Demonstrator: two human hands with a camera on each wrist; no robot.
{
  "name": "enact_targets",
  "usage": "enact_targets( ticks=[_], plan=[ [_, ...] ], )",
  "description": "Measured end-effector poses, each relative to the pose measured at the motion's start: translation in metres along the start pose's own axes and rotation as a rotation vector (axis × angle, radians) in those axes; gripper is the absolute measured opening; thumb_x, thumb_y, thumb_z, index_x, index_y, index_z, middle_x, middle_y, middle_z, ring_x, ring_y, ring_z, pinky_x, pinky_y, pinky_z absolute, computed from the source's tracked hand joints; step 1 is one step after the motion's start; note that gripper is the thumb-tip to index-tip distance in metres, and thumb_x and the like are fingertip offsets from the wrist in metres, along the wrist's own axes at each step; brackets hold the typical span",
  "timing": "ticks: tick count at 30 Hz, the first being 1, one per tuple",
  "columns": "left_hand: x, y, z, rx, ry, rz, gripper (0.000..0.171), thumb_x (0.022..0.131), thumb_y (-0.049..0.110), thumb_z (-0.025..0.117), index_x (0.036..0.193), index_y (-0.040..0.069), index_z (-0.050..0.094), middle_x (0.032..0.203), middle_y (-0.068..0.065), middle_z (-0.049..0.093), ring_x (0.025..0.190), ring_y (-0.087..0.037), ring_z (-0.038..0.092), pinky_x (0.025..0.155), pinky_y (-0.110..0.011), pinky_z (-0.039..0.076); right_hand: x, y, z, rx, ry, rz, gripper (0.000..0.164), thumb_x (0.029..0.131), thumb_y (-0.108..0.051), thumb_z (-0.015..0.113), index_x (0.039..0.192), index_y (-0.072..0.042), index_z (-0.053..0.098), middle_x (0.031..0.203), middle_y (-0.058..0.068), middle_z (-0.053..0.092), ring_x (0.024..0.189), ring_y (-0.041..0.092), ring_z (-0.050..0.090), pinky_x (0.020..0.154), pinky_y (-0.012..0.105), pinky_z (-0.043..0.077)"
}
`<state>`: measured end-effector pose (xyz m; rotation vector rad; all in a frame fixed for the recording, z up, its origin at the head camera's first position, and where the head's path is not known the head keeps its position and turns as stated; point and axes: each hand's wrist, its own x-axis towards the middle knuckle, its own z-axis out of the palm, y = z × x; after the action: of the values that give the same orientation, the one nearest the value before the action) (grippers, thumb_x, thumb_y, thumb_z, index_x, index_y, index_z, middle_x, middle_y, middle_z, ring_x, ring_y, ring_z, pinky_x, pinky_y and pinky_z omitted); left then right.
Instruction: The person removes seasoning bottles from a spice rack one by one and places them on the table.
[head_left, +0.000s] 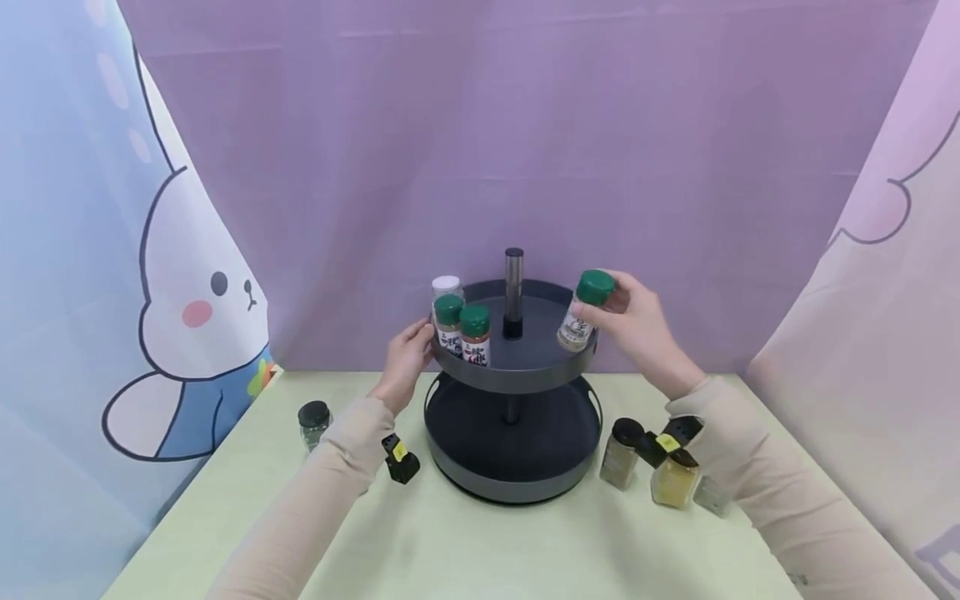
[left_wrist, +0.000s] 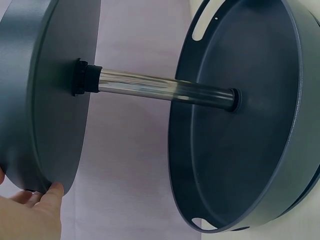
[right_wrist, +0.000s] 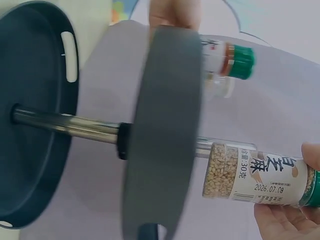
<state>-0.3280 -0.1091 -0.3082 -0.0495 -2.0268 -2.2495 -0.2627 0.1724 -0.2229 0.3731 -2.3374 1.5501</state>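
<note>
Nearest me on the pale table (head_left: 465, 542), towards its right edge, a yellow jar (head_left: 672, 486) and a pale jar (head_left: 711, 497), half covered by the sleeve, sit close together, with a dark-lidded jar (head_left: 618, 465) just beyond; they seem kept out of the stand's way but within easy reach. Another jar, the left-hand one (head_left: 312, 432), stands towards the table's left edge, partly behind the other sleeve. In the middle the lower tray (head_left: 513, 481) rests on the table, bare inside, and a pole (head_left: 513, 279) carries the upper tray (head_left: 517, 382) above it. The left hand (head_left: 406, 363) is bent closed at that tray's left edge, thumb and fingers against it, probably to steady it. The right hand (head_left: 643, 323) is partly closed, pinching a seed jar (head_left: 576, 327) near its green lid; it hangs tilted just above the upper tray's right edge, gripped high, I'd say, to leave its base free. Across from it, two green-lidded jars (head_left: 476, 340) stand side by side at the left edge, a white-lidded jar (head_left: 446, 286) behind them. A purple curtain (head_left: 525, 125) hangs at the back.
</note>
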Motion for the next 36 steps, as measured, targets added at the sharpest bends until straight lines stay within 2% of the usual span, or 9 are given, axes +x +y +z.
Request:
enact_targets(
  ticks=[4, 7, 11, 23, 31, 36],
  plan=[
    [0.001, 0.004, 0.0, 0.013, 0.008, 0.019, 0.048, 0.099, 0.02, 0.042, 0.14, -0.002, 0.034, 0.146, -0.018, 0.035, 0.131, -0.025, 0.034, 0.109, -0.037, 0.034, -0.002, -0.008, -0.008, 0.001, 0.028, -0.008, 0.059, 0.082, -0.023, 0.07, 0.132, -0.006, 0.044, 0.121, 0.013, 0.057, 0.112, 0.022, 0.054, 0.097, 0.041, 0.044],
    [0.002, 0.006, -0.001, 0.017, 0.005, 0.03, 0.048, 0.099, 0.02, 0.042, 0.14, -0.002, 0.033, 0.147, -0.018, 0.033, 0.131, -0.025, 0.033, 0.11, -0.038, 0.034, -0.004, -0.01, -0.012, -0.005, 0.028, -0.006, 0.059, 0.082, -0.024, 0.069, 0.132, -0.006, 0.044, 0.122, 0.014, 0.056, 0.114, 0.023, 0.053, 0.099, 0.042, 0.043],
    [0.002, 0.005, -0.005, 0.024, -0.001, 0.012, 0.048, 0.099, 0.021, 0.041, 0.141, 0.0, 0.032, 0.148, -0.017, 0.032, 0.132, -0.024, 0.031, 0.11, -0.037, 0.033, -0.008, -0.007, -0.015, -0.013, 0.019, 0.019, 0.061, 0.082, -0.025, 0.069, 0.133, -0.005, 0.042, 0.126, 0.017, 0.054, 0.117, 0.025, 0.051, 0.101, 0.046, 0.041],
    [0.0, -0.001, -0.017, 0.052, -0.001, 0.007, 0.047, 0.1, 0.019, 0.038, 0.142, -0.002, 0.03, 0.148, -0.019, 0.03, 0.133, -0.026, 0.03, 0.11, -0.04, 0.032, -0.015, 0.015, -0.018, -0.068, 0.008, 0.032, 0.062, 0.084, -0.028, 0.067, 0.134, -0.001, 0.041, 0.122, 0.018, 0.055, 0.114, 0.028, 0.052, 0.096, 0.044, 0.044],
    [0.001, 0.001, -0.02, 0.056, -0.002, 0.027, 0.048, 0.1, 0.021, 0.038, 0.141, -0.002, 0.03, 0.148, -0.018, 0.03, 0.133, -0.026, 0.029, 0.111, -0.04, 0.031, -0.025, 0.03, -0.025, -0.09, 0.0, 0.078, 0.065, 0.084, -0.028, 0.067, 0.134, 0.001, 0.039, 0.126, 0.024, 0.053, 0.117, 0.034, 0.049, 0.1, 0.051, 0.04],
    [-0.001, -0.001, -0.023, 0.051, -0.002, 0.032, 0.048, 0.1, 0.021, 0.038, 0.142, -0.001, 0.03, 0.149, -0.018, 0.03, 0.133, -0.026, 0.029, 0.111, -0.041, 0.03, -0.032, 0.047, -0.03, -0.12, -0.01, 0.114, 0.067, 0.084, -0.028, 0.067, 0.134, 0.004, 0.038, 0.127, 0.028, 0.052, 0.118, 0.037, 0.048, 0.101, 0.056, 0.038]
  ],
)
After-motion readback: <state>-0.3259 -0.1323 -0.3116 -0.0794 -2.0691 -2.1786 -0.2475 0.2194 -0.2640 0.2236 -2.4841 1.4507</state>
